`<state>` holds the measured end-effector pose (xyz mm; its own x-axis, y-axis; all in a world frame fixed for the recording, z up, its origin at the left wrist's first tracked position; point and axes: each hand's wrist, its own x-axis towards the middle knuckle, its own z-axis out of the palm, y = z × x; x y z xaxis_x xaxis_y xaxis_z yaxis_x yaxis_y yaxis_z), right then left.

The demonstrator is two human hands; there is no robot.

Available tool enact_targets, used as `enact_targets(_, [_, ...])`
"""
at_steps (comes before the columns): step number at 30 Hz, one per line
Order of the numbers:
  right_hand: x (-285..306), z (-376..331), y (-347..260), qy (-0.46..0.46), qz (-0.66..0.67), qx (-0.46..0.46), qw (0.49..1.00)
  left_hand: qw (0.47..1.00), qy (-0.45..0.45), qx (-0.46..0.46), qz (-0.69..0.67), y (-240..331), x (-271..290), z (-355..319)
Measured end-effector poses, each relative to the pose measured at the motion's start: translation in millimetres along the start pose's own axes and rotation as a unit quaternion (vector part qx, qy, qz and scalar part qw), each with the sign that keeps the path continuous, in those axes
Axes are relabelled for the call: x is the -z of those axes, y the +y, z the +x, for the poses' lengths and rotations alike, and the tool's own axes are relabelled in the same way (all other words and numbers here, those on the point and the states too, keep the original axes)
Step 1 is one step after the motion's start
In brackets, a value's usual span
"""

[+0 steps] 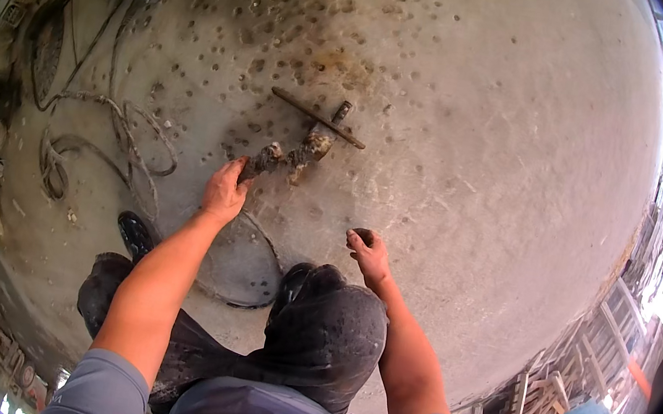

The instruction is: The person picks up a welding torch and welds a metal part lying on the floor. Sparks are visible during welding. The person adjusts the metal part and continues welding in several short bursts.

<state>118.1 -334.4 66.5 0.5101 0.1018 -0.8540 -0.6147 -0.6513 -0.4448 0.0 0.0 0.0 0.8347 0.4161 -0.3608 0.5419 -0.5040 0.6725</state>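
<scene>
A grimy metal piece (317, 145) is seen near the centre of the frame, slightly above and left of it, slanting up to the right over the concrete floor (510, 139). A thin rod (303, 108) is set crosswise near its upper end; whether it is fixed there or merely laid across cannot be told. If it is loose, it could be shed or swung round when the piece is turned.

The lower end is clasped by the left hand (223, 194), whose grip is closed on it. Because only one end is held, the piece could be twisted out by the weight of the far end, and skin could be scraped by the crusted surface, no glove being worn. The right hand (369, 255) is held apart, right of centre, its fingers curled; whether anything small is pinched there cannot be told. No steadying is given by it.

Below, a loop of hose (240, 305) is laid between the shoes (135, 235), where a foot could be snagged if a step were taken. At the left of the frame, further coils of cable (129, 140) are spread, by which a dragged piece could be caught.
</scene>
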Motion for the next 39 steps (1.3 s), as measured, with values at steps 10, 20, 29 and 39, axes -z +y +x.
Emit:
enact_targets(10, [-6,12,0,0.004,0.008,0.016,1.0,0.999,0.04,-0.035,0.002,2,2,6])
enact_targets(20, [-9,9,2,-0.011,0.013,0.0,1.0,0.999,0.045,-0.012,-0.017,23,-7,-14])
enact_targets(29, [-3,2,4,-0.023,0.008,-0.017,1.0,0.999,0.019,0.037,-0.026,32,-27,-31])
enact_targets(39, [-4,2,4,-0.027,0.019,-0.024,0.999,0.995,0.05,0.05,-0.063,42,-41,-29])
